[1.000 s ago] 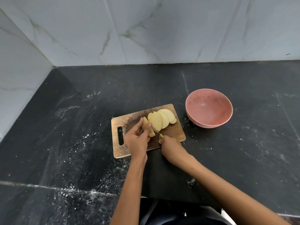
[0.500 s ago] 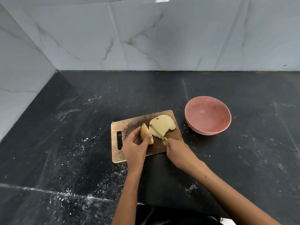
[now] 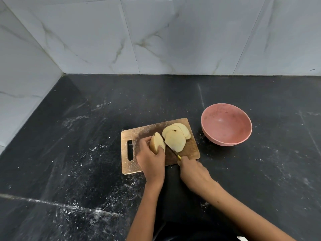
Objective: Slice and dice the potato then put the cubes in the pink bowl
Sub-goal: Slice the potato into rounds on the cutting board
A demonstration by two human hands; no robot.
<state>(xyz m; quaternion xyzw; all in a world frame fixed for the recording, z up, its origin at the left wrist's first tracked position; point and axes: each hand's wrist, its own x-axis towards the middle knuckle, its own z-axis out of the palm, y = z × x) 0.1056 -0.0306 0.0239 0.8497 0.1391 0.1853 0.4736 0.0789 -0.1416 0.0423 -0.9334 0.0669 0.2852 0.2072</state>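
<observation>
The uncut end of the potato (image 3: 156,145) is stood on its cut face on the wooden cutting board (image 3: 139,136), near the middle of the board. It is gripped from the left and from the near side by the left hand (image 3: 151,160), whose fingers are curled round it. Just to its right, several flat potato slices (image 3: 175,139) are laid overlapping toward the right far corner of the board. The blade of the knife (image 3: 171,149) is seen between the held piece and the slices, touching the nearest slice. The knife handle is held by the right hand (image 3: 192,171), closed round it at the near edge of the board; only a small yellow part of the handle is visible.

The board is placed on the black table (image 3: 69,153), about at its middle. The pink bowl (image 3: 225,126) is set on the table just beside the right edge of the board, not touching it, and no cubes are seen inside. White powder marks are scattered on the table. Marble wall tiles (image 3: 173,40) are seen behind the far edge.
</observation>
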